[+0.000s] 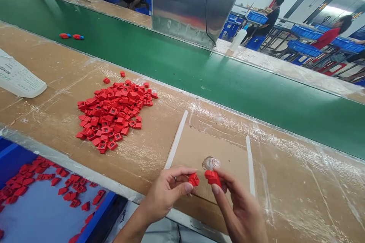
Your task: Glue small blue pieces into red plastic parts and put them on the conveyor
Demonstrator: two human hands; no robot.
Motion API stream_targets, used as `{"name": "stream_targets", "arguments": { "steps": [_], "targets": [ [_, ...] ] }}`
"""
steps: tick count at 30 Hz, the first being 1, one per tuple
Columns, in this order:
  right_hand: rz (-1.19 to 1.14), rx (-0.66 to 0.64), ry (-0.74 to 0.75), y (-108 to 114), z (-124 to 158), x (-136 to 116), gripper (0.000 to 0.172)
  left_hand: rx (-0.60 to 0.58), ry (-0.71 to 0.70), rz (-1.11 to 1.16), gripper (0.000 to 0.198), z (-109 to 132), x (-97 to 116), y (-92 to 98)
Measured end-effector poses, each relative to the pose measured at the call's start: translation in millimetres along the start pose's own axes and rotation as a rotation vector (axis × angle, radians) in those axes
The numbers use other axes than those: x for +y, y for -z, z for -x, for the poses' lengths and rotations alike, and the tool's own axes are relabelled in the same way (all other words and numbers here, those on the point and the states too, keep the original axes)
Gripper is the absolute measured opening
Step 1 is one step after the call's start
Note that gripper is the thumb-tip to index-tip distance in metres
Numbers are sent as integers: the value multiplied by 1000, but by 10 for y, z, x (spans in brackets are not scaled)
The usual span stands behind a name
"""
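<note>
Left hand (159, 195): head view; thumb and forefinger pinch the left piece (194, 179), a small red block with an open recess.
Right hand (242, 207): fingers pinch the right piece (212, 177), also red; the two pieces are near each other but apart.
Cardboard (205, 140): lies under the held pieces, between two white strips (176, 140); a clear patch (211, 163) shows just beyond the right piece.
Pile (114, 110): many loose red blocks heaped on the surface (151, 152), left of the cardboard.
Bin (98, 212): blue-walled, at lower left, with more red blocks scattered inside.
Belt (176, 68): green, running beyond the surface; two red-and-blue parts (65, 35) lie on it at left.
Panel (188, 3): metal, upright behind the belt, a dark cable hanging down its front.
Background: seated people (273, 13) and blue trays (305, 47).
</note>
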State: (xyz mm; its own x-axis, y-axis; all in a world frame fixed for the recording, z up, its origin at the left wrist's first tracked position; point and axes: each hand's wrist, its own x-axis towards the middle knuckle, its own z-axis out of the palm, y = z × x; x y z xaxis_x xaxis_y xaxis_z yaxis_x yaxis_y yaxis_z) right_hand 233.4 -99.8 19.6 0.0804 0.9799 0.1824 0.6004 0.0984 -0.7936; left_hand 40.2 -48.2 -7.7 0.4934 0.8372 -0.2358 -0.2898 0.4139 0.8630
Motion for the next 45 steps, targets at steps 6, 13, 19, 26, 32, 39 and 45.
{"name": "stream_targets", "arguments": {
  "steps": [6,13,19,26,32,39,45],
  "targets": [
    [-146,-31,-88,-133,49,91,31,16,6,-31,34,3,65,-22],
    [-191,-70,-97,-141,60,94,29,24,11,8,31,7,63,-31],
    [-216,-68,-111,-169,66,82,30,21,16,-8,33,6,41,-25],
    [-207,-38,-113,-196,70,60,30,0,8,-10,33,10,4,-17],
    [-224,-14,-119,-261,89,39,31,22,-12,-73,30,17,-25,4],
    [-225,-40,-56,-309,131,77,26,22,-133,-202,23,19,6,-13],
    [-163,-75,70,-257,115,91,20,-19,-171,-355,26,-10,41,-33]
  ]
}}
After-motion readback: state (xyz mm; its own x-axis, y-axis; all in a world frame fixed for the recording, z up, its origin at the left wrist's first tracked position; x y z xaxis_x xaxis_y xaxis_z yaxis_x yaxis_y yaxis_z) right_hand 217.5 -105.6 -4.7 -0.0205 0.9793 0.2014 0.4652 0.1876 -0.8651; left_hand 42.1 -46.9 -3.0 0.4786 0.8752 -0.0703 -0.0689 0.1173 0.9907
